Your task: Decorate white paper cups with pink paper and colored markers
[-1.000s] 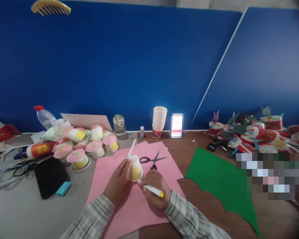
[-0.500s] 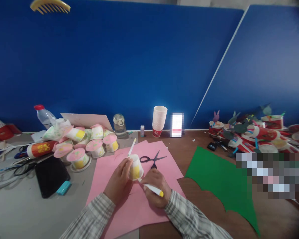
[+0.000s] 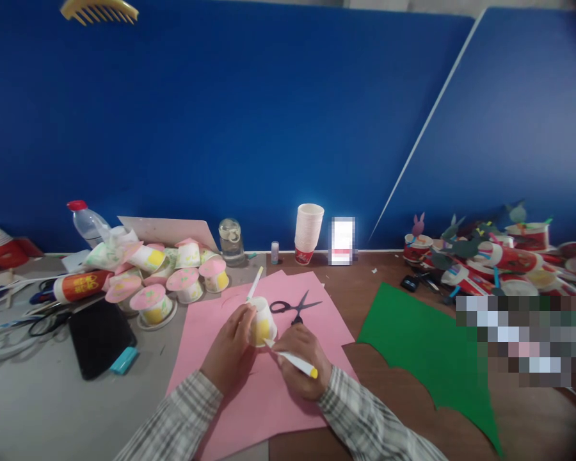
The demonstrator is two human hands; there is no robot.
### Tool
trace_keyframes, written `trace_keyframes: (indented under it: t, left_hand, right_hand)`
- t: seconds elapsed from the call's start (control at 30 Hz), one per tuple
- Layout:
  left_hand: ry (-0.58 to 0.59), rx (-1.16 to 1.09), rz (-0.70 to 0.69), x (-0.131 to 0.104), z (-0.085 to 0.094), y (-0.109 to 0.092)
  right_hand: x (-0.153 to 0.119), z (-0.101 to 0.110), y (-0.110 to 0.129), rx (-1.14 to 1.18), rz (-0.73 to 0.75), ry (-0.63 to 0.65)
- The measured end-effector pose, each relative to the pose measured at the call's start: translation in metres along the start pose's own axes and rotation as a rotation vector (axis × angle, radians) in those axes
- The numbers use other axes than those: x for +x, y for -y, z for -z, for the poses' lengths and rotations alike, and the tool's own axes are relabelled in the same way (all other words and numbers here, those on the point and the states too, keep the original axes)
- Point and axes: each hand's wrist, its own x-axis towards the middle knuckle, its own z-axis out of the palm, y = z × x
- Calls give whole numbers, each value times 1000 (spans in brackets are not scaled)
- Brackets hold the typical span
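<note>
My left hand (image 3: 234, 339) is closed round a white paper cup (image 3: 262, 314), which stands rim down on pink paper (image 3: 206, 410). A yellow patch colours the cup's lower side. My right hand (image 3: 301, 362) grips a white marker pen (image 3: 295, 363) with a yellow end, its tip at the cup's yellow area. Just beyond the right hand lie dark scissors (image 3: 297, 307) with their blades apart. Another marker (image 3: 255, 282), white with a yellow end, lies behind the cup.
Several pink-topped decorated cups (image 3: 187, 283) crowd the left, near a black phone (image 3: 100, 339) and a blue cap-like piece (image 3: 123, 361). A cup stack (image 3: 309, 230) and a glass jar (image 3: 231, 243) stand behind. Green paper (image 3: 422, 352) and red cup crafts (image 3: 509, 259) are at right.
The pen's tip has shifted very slightly along the cup's yellow side. Both hands keep their hold, and the view has moved a little.
</note>
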Motion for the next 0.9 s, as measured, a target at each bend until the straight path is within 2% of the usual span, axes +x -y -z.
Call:
trace_keyframes:
  t: [0.1,0.23,0.43,0.57,0.67,0.83,0.9]
  left_hand:
    - [13,4,4,-1,-2,1]
    - [-9,11,-13,-2,-3,1]
    - [-14,45,-49,0,-1,-1]
    - [-18,40,-54,0,-1,-1]
    - [-22,33,-31,0,-1,-1]
    - [-26,74,-85,1,2,-4]
    - [-36,77,-92,1,2,-4]
  right_hand:
    - [0,0,1,2,6,50]
    - [1,0,3,40,-6,-59]
    - [3,0,4,-15,32,-5]
    - [3,1,5,-12,4,-54]
    - [2,-1,3,-22,34,-32]
    - [1,-2,2,-8,11,-82]
    - [1,-2,3,-13,14,-66]
